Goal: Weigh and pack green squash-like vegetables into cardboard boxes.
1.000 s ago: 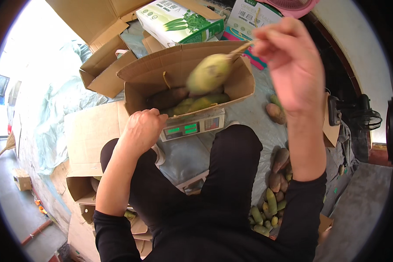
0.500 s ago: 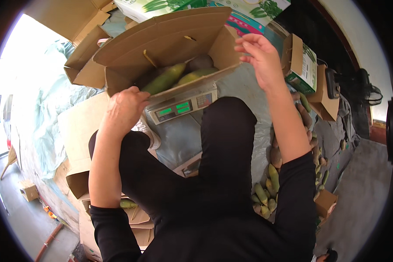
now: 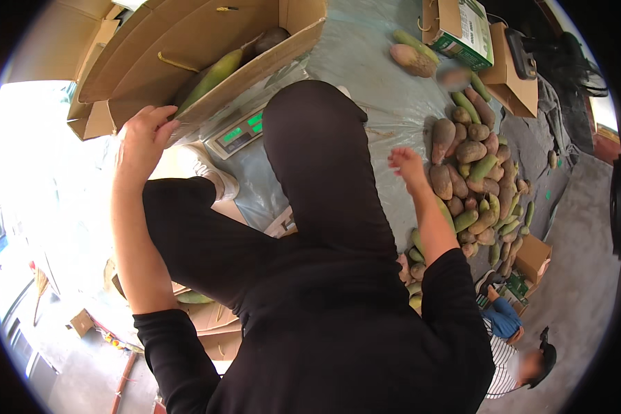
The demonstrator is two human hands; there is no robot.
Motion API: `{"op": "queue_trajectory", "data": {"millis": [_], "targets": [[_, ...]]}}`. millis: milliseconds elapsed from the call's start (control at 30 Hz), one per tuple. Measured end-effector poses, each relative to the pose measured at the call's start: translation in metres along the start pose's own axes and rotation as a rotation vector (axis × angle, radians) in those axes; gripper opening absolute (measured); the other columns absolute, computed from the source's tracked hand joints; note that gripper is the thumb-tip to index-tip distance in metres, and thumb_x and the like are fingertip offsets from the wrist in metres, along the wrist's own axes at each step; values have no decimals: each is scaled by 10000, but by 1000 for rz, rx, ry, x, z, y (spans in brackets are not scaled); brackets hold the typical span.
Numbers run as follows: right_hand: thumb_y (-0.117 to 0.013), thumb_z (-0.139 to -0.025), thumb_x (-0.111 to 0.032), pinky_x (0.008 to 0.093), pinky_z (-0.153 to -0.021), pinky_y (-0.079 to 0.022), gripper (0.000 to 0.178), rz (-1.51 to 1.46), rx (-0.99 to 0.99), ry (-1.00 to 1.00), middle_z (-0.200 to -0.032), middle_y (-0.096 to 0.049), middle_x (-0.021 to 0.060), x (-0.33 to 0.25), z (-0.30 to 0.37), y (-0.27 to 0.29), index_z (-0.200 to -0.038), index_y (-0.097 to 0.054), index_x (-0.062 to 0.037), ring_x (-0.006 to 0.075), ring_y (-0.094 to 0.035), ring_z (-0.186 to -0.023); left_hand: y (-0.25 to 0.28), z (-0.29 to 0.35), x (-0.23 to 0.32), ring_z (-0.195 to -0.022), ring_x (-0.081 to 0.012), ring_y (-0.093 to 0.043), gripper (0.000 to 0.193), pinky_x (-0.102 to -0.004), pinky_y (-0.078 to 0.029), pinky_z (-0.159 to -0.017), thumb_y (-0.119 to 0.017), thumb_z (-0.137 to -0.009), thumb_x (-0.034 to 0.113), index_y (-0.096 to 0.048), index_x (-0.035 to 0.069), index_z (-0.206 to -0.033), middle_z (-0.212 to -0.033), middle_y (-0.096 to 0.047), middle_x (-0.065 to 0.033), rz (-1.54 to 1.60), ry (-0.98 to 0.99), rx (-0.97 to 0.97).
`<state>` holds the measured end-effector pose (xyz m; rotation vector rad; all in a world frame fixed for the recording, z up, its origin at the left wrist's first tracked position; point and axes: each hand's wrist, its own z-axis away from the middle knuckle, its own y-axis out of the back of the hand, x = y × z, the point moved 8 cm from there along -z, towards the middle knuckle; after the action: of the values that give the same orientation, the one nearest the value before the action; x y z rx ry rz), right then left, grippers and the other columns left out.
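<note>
Left hand (image 3: 141, 141) pinches the cardboard box (image 3: 186, 48) rim, steadying it on the scale (image 3: 238, 134). Beyond the scale, right hand (image 3: 407, 165) hovers spread over the mango pile (image 3: 476, 172), empty.

You are looking through one head-worn fisheye camera, aimed steeply down past your own dark-clothed torso and raised knee (image 3: 317, 159). It sits close above your body, which fills the middle and lower frame. The ground sheet (image 3: 379, 83) stretches toward the top edge and bends at the rim. Your forearms rise from below on either side. There is no second view.
</note>
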<state>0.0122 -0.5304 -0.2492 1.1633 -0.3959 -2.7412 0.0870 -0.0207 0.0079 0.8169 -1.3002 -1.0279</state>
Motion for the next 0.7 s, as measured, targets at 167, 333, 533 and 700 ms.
{"op": "queue_trajectory", "data": {"millis": [167,333,533,700], "targets": [[-598,-815,-110,270,-529,-445,163,197,-67,-221,-818,-631,18,119,22,0,-975,-585,-83,120,-599,-664,-2,-5,5,-764,-266,-620,232,-346,-482,-703,-631,-820,161,-660,26,-1007,-879,-632,-129,-18,9,-3],[-600,-797,-99,274,-508,-443,163,222,-102,-309,-781,-618,28,182,40,-4,-958,-588,-70,130,-598,-644,2,-8,9,-758,-263,-617,225,-329,-475,-706,-605,-837,139,-650,11,-1016,-855,-620,-142,31,-22,18],[-591,-794,-110,289,-495,-445,141,209,-67,-239,-757,-613,37,217,36,7,-925,-594,-58,140,-598,-643,-1,-6,-7,-876,-227,-600,237,-319,-460,-779,-551,-894,134,-625,3,-1078,-968,-627,-121,3,-15,8],[-570,-779,-170,425,-744,-496,135,554,-38,-137,-886,-665,121,247,37,17,-850,-660,-98,319,-627,-862,-7,-9,-14,-829,-166,-555,240,-278,-435,-730,-521,-933,155,-627,7,-1090,-907,-607,-86,-16,1,13]]}}
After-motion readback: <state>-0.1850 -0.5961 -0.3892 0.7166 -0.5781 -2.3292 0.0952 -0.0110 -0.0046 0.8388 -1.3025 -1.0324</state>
